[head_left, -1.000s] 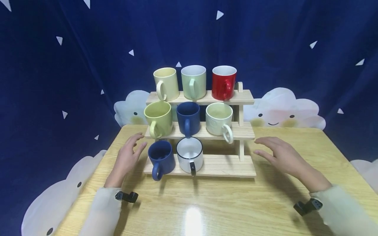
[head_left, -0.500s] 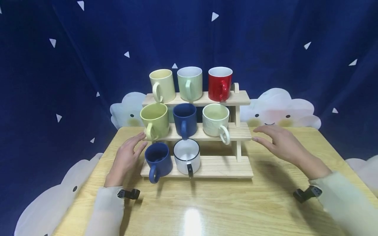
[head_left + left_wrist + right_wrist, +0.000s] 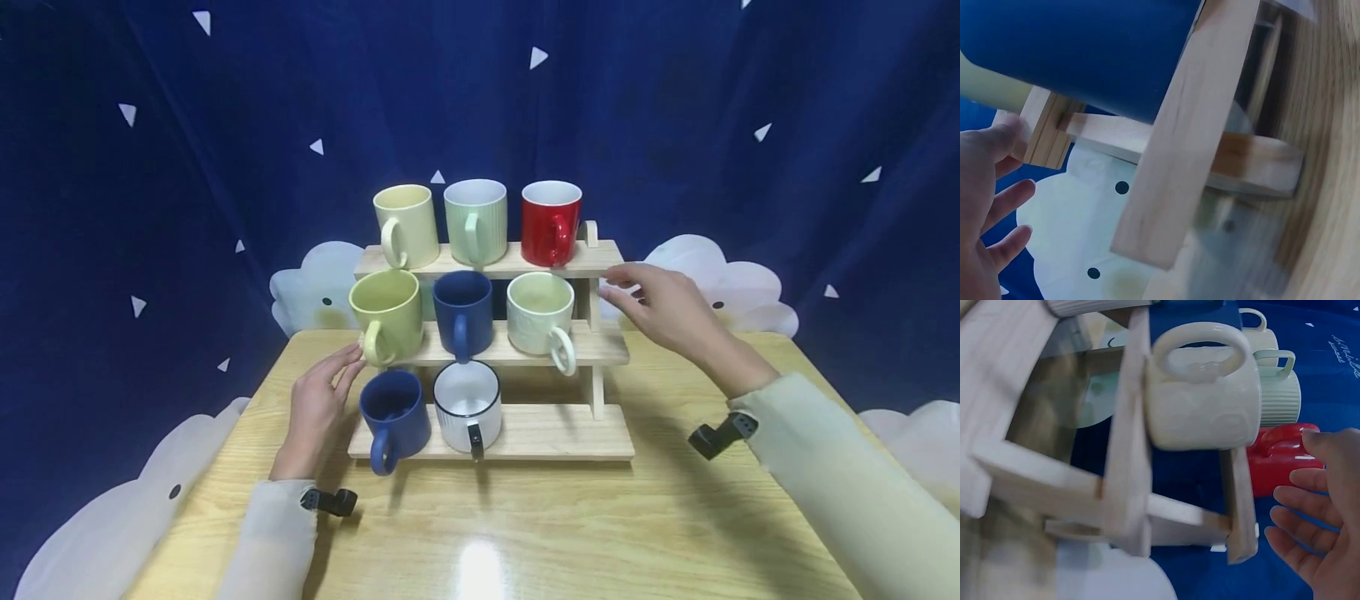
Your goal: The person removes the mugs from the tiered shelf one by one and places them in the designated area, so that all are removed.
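Closely flanked wooden rack (image 3: 566,429), left hand (image 3: 313,406), right hand (image 3: 663,307), illegible curtain script (image 3: 1344,351)

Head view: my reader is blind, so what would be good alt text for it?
Eight mugs stand on a three-tier rack: three on top, three in the middle, two at bottom left. A person's left hand is by the left end of the middle shelf, the right hand by the right end of the top shelf. A blue curtain hangs behind.
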The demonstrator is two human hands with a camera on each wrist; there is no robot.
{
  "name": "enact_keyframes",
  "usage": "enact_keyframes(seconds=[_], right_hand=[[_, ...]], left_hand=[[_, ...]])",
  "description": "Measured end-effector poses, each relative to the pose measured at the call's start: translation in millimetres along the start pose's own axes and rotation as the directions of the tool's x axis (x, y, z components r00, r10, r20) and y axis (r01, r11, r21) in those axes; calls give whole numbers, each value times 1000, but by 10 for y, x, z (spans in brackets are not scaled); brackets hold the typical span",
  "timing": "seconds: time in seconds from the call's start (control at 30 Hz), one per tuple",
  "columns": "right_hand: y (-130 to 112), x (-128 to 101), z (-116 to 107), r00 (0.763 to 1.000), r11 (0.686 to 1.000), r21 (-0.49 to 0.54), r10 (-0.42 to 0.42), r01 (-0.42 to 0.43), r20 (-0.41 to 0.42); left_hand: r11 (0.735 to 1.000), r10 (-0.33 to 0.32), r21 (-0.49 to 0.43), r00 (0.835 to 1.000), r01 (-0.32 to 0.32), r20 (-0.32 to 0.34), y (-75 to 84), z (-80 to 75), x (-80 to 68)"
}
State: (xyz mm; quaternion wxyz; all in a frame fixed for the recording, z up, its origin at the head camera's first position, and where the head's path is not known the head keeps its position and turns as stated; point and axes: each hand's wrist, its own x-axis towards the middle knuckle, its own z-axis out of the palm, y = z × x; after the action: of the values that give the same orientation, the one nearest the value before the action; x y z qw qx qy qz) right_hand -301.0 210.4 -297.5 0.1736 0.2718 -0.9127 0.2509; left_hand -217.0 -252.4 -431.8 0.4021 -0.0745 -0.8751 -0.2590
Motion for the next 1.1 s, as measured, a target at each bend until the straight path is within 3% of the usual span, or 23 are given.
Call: enact_keyframes(seconds=[0.47,0.83,1.1], right_hand=[[-318,564,-38,998,998,-8,64,-64,9],[-462,733,50,990,985,-100,140,-140,-6],[-516,753,69,983,976,-114,183,-186,-35]], left_hand=[[1000,-7,18,1000,6,5,9,-25,52],[998,62,5,998,-62,-5,-21,21,35],[976,193,91,980,-197,57,-73,-70,26]])
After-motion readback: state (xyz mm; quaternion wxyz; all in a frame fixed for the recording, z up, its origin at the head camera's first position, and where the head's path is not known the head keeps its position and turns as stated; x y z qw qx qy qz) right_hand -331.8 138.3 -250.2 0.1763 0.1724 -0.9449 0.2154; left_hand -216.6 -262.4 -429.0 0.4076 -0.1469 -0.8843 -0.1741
